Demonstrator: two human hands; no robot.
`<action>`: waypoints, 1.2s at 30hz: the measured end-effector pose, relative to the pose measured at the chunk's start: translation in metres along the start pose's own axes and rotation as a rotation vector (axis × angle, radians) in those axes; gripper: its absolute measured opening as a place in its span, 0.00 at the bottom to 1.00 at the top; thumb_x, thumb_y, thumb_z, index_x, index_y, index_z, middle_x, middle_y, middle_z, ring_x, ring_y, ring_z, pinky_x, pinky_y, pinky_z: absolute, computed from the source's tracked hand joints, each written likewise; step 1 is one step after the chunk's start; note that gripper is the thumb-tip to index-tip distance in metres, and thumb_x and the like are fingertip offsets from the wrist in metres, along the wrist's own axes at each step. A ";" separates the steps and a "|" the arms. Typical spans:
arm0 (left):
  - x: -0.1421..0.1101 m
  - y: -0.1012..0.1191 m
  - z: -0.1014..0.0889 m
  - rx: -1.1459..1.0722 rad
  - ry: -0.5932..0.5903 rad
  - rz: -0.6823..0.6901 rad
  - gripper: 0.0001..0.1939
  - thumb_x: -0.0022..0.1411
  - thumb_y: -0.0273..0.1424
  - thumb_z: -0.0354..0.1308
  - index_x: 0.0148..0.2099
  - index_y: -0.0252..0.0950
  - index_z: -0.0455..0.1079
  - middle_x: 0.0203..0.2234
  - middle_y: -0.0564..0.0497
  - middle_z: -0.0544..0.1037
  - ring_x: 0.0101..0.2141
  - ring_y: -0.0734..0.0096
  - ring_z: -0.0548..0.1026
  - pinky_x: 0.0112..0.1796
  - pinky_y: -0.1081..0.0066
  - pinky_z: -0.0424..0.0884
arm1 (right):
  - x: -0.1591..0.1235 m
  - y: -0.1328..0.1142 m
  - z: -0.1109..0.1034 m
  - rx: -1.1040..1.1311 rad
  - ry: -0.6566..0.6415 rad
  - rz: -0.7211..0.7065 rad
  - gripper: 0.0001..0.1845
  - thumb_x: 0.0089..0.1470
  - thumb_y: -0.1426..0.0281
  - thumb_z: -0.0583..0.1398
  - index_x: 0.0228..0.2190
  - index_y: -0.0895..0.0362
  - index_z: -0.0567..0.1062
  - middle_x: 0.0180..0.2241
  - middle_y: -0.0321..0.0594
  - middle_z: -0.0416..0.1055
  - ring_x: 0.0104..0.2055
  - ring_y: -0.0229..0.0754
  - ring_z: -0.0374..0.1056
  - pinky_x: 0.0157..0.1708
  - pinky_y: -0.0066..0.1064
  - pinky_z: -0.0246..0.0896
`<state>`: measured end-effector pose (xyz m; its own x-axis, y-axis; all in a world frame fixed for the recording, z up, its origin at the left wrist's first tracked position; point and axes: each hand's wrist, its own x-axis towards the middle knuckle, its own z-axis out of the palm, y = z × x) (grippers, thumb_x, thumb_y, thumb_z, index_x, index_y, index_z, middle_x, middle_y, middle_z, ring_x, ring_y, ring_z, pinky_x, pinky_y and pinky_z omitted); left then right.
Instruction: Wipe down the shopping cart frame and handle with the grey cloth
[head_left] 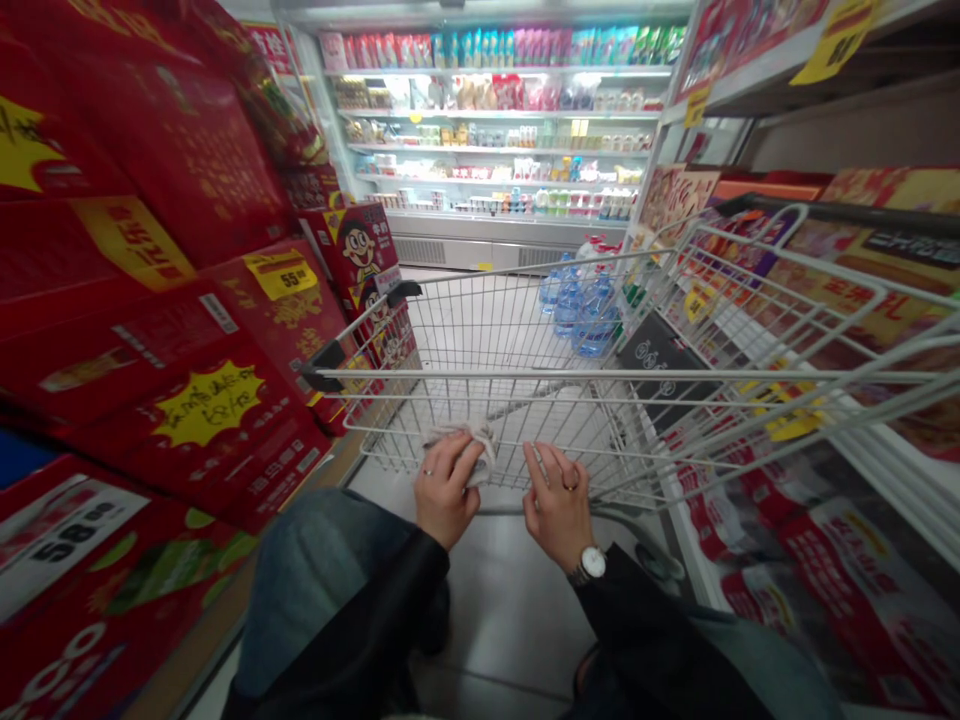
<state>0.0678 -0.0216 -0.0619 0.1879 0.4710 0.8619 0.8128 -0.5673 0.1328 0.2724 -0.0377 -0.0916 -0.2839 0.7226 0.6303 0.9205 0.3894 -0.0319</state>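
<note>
Left hand [447, 490]: fingers closed on a pale cloth [487, 460].
Cloth: bunched at the near wire side of the shopping cart [525, 376].
Right hand [557, 505]: fingers bent beside the same wires, 1 watch [592, 562] at the wrist; whether it grips a wire, cannot tell.
Left of cart: stacked red boxes [259, 420], 1 yellow tag [280, 274] reading 55.
Beyond cart: water bottles [596, 322] on the floor [491, 590]; farther back, a lit cooler [450, 253] of packaged goods.
</note>
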 end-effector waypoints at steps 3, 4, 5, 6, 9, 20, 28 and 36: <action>0.006 0.004 -0.004 -0.036 0.007 -0.016 0.36 0.48 0.17 0.54 0.60 0.40 0.68 0.53 0.42 0.75 0.56 0.52 0.73 0.57 0.53 0.70 | -0.001 -0.001 0.000 0.002 -0.002 -0.002 0.38 0.59 0.71 0.57 0.69 0.56 0.56 0.63 0.50 0.64 0.65 0.53 0.54 0.61 0.47 0.49; 0.012 0.007 -0.006 -0.046 0.028 -0.028 0.36 0.48 0.17 0.54 0.60 0.40 0.68 0.54 0.42 0.75 0.56 0.52 0.72 0.58 0.53 0.70 | -0.002 -0.001 0.001 0.010 0.009 0.006 0.38 0.59 0.71 0.57 0.69 0.55 0.56 0.63 0.51 0.64 0.65 0.53 0.54 0.61 0.48 0.49; 0.018 0.009 -0.007 -0.052 0.050 -0.035 0.35 0.49 0.17 0.54 0.60 0.40 0.68 0.54 0.42 0.74 0.57 0.52 0.72 0.58 0.53 0.70 | -0.002 0.001 0.002 0.022 0.033 0.022 0.38 0.58 0.72 0.58 0.68 0.54 0.58 0.62 0.51 0.63 0.65 0.53 0.54 0.61 0.48 0.49; 0.022 0.011 -0.007 -0.053 0.065 -0.039 0.35 0.49 0.18 0.54 0.60 0.40 0.68 0.55 0.41 0.74 0.57 0.52 0.72 0.58 0.53 0.69 | -0.003 0.004 0.002 0.033 0.069 0.040 0.37 0.58 0.72 0.58 0.67 0.52 0.60 0.61 0.51 0.63 0.64 0.54 0.55 0.61 0.49 0.50; 0.024 0.014 -0.003 -0.027 0.069 -0.043 0.34 0.49 0.18 0.55 0.60 0.40 0.68 0.55 0.41 0.73 0.57 0.51 0.71 0.57 0.54 0.69 | -0.001 0.021 0.003 0.034 0.243 0.093 0.33 0.57 0.74 0.60 0.63 0.49 0.66 0.56 0.50 0.61 0.61 0.54 0.57 0.61 0.49 0.53; 0.021 0.019 0.004 -0.042 0.047 -0.051 0.33 0.49 0.18 0.55 0.58 0.39 0.69 0.54 0.41 0.74 0.56 0.51 0.72 0.56 0.54 0.69 | -0.002 0.032 -0.005 0.041 0.187 0.187 0.24 0.57 0.75 0.58 0.55 0.58 0.70 0.54 0.50 0.69 0.61 0.56 0.57 0.57 0.49 0.53; -0.004 0.016 0.017 -0.030 -0.006 0.065 0.35 0.48 0.16 0.53 0.59 0.36 0.69 0.52 0.41 0.76 0.56 0.51 0.72 0.58 0.52 0.70 | 0.002 0.033 -0.008 0.065 0.240 0.198 0.20 0.57 0.76 0.59 0.52 0.56 0.73 0.54 0.49 0.68 0.57 0.55 0.60 0.55 0.50 0.54; 0.033 0.032 0.007 -0.090 0.072 0.057 0.35 0.50 0.15 0.53 0.61 0.37 0.68 0.54 0.41 0.75 0.59 0.52 0.71 0.60 0.51 0.68 | 0.002 0.024 -0.013 0.073 0.262 0.200 0.22 0.56 0.76 0.58 0.53 0.57 0.72 0.51 0.50 0.67 0.54 0.54 0.61 0.51 0.48 0.57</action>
<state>0.1043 -0.0194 -0.0322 0.1897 0.3886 0.9016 0.7486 -0.6515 0.1233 0.2975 -0.0343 -0.0808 -0.0116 0.6210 0.7837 0.9266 0.3013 -0.2250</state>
